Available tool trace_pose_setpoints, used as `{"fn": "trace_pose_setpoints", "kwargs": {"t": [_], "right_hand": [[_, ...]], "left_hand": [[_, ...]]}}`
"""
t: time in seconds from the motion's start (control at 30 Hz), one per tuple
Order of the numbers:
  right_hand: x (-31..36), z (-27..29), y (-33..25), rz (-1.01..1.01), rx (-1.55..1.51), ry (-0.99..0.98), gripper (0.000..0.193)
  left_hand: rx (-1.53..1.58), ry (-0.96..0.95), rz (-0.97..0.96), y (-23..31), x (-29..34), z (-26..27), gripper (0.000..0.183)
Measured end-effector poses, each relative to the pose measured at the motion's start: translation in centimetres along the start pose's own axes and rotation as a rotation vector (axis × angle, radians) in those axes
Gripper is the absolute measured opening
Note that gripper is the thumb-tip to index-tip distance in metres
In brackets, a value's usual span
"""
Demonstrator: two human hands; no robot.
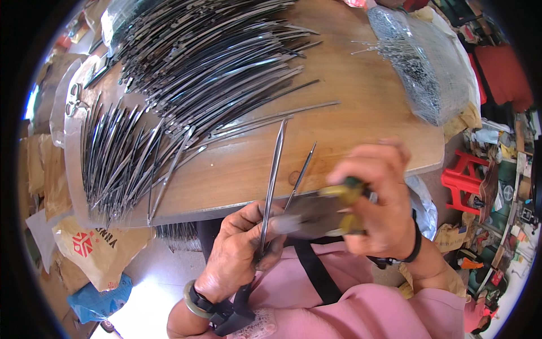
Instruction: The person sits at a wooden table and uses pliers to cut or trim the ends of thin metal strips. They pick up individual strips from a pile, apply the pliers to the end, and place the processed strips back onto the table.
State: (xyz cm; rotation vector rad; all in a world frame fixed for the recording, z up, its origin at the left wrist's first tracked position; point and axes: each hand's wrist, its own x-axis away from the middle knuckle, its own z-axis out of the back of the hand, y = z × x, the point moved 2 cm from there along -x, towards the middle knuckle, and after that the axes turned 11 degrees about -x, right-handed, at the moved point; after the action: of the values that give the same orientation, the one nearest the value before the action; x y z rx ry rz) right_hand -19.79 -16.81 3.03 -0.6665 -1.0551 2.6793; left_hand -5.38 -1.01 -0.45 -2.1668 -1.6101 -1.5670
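Note:
My left hand (pixel 240 240) is closed around a long, thin, shiny metal strip (pixel 275 164), which points up and away over the table's near edge. Beside it a second, darker thin strip (pixel 303 168) slants up from near my fingers; whether my hand holds that one too is unclear. My right hand (pixel 381 198) grips pliers (pixel 351 195) with yellow and dark handles. Motion smears their grey head, which is close to the left fingertips. Whether it touches the strip cannot be made out.
The wooden table (pixel 361 113) bears a big heap of dark metal strips (pixel 209 68) and a smaller pile (pixel 116 158) at left. Scissors (pixel 74 100) lie at the left edge. A plastic bag of thin metal pieces (pixel 420 68) rests far right, near a red stool (pixel 466 178).

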Motion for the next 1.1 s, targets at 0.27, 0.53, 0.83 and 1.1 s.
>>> {"fn": "trace_pose_setpoints", "kwargs": {"t": [0.27,0.53,0.83,1.1], "right_hand": [[3.6,0.1,-0.3,-0.345,-0.345,-0.206,0.033],[3.6,-0.5,-1.0,-0.158,-0.198,-0.347,0.032],[-2.7,-0.5,0.7,0.024,-0.181,-0.323,0.034],[-8.4,7.1,8.3,0.197,0.631,-0.084,0.026]], "left_hand": [[-0.295,0.258,-0.393,0.6,1.0,-1.5,0.011],[-0.316,0.251,-0.404,0.5,0.4,-1.4,0.011],[-0.289,0.359,-0.493,3.9,1.3,2.9,0.013],[-1.615,1.069,-0.997,9.5,4.1,9.7,0.026]]}}
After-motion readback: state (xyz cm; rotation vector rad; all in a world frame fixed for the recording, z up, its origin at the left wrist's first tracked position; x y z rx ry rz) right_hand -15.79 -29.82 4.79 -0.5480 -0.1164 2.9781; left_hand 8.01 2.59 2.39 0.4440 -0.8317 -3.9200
